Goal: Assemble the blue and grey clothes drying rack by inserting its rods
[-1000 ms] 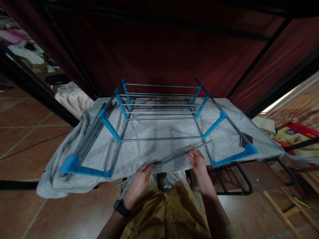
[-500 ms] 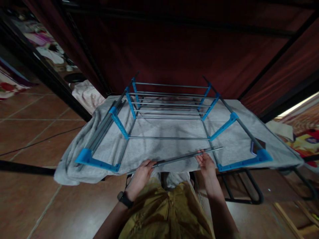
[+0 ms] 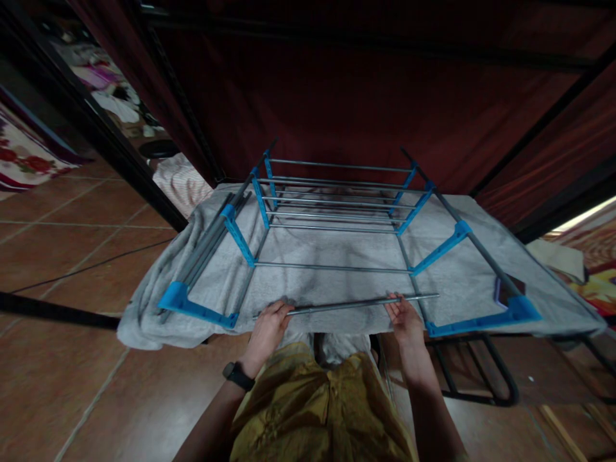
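Observation:
A partly built rack of grey metal rods and blue plastic brackets (image 3: 436,251) lies on a grey cloth (image 3: 457,282) spread over a table. Both hands hold one loose grey rod (image 3: 344,304) almost level along the rack's near edge. My left hand (image 3: 267,330), with a dark watch on the wrist, grips the rod near its left end, close to the near-left blue corner bracket (image 3: 195,308). My right hand (image 3: 405,319) pinches the rod toward its right end, just left of the near-right blue bracket (image 3: 486,316).
Spare grey rods (image 3: 212,234) lie bundled along the rack's left side. A dark red curtain (image 3: 337,96) hangs behind the table. Black metal tube legs (image 3: 481,375) show under the right side. Tiled floor (image 3: 72,256) spreads left; patterned bedding (image 3: 597,256) lies at the right edge.
The loose rod has swung from a steep slant to nearly level, its right end lowered toward the near edge. Both hands stayed on it; the view shifted left.

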Demonstrator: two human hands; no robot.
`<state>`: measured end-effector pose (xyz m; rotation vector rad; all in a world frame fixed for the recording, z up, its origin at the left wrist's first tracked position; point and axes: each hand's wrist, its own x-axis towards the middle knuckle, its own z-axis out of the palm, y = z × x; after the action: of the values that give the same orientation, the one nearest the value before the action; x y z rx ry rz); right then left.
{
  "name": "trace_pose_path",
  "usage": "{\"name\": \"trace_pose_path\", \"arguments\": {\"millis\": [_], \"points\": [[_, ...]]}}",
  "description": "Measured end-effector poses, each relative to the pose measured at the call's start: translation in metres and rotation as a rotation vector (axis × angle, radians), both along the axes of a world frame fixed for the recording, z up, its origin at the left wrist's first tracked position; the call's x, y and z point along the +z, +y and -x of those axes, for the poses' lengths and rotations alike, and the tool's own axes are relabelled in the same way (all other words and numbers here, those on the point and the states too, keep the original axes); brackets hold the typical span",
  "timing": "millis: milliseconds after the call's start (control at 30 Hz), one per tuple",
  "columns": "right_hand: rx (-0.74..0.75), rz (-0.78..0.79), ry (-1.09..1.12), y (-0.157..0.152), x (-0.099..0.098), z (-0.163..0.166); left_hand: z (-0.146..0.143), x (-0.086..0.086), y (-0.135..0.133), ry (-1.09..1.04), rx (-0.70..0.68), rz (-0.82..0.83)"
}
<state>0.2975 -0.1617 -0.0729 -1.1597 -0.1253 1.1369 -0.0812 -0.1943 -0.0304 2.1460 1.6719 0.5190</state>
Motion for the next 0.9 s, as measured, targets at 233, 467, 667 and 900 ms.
{"name": "trace_pose_path", "arguments": {"millis": [233, 467, 667, 900], "points": [[-0.004, 0.019, -0.01, 0.003, -0.005, -0.003, 0.0, -0.007, -0.001, -0.03, 0.03, -0.014], [-0.029, 0.036, 0.032, 0.003, -0.005, -0.004, 0.005, -0.012, 0.001, 0.003, 0.045, -0.027], [-0.032, 0.019, 0.022, 0.003, -0.006, -0.004, 0.007, -0.009, 0.001, 0.048, 0.075, -0.051], [-0.026, -0.001, -0.007, 0.003, -0.009, -0.005, 0.007, -0.006, 0.001, 0.09, 0.122, -0.079]]}}
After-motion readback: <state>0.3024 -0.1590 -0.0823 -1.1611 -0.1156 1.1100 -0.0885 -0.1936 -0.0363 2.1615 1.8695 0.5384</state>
